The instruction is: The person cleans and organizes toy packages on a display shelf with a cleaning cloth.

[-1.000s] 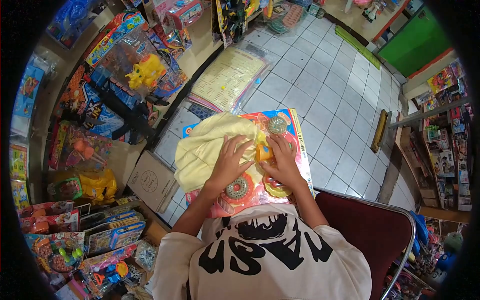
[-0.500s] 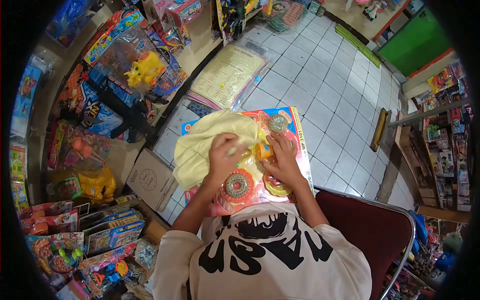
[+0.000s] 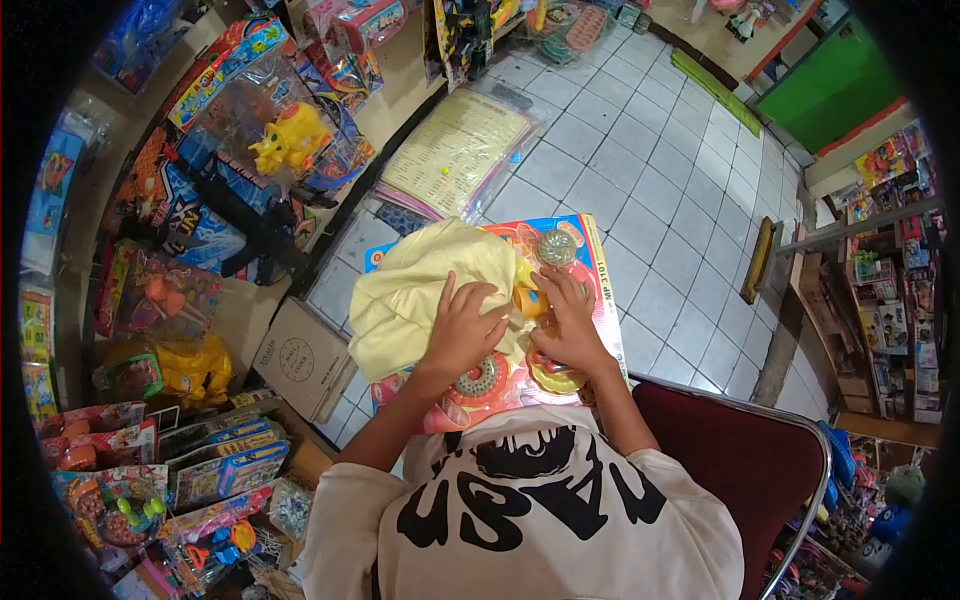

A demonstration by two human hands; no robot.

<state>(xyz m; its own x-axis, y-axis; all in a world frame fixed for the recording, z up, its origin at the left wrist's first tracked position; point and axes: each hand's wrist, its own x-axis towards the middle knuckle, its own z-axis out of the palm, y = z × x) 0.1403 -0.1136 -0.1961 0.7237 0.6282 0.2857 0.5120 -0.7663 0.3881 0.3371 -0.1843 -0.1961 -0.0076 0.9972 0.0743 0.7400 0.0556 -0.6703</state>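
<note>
A colourful toy package [image 3: 510,395] with a clear plastic front lies before my body, with yellow, orange and metallic-looking toy pieces showing in it. Over its left part is a crumpled pale yellow cloth [image 3: 405,290]. My left hand [image 3: 465,330] rests on the cloth's right edge, fingers apart, just above a round orange and grey piece [image 3: 474,378]. On the right side of the package lies my right hand [image 3: 568,325], its fingers spread beside a small orange cup [image 3: 529,301]. A round silvery piece [image 3: 556,248] sits above that hand.
Papers in plastic [image 3: 455,150] lie beyond the package on the tiled floor [image 3: 640,180]. A cardboard clock box [image 3: 300,360] and packaged toys stand at the left. A dark red chair [image 3: 720,470] is at the right, with stocked shelves [image 3: 895,310] farther off.
My left hand has come down onto the cloth and its fingers have spread. My right hand has barely moved and stays beside the orange cup.
</note>
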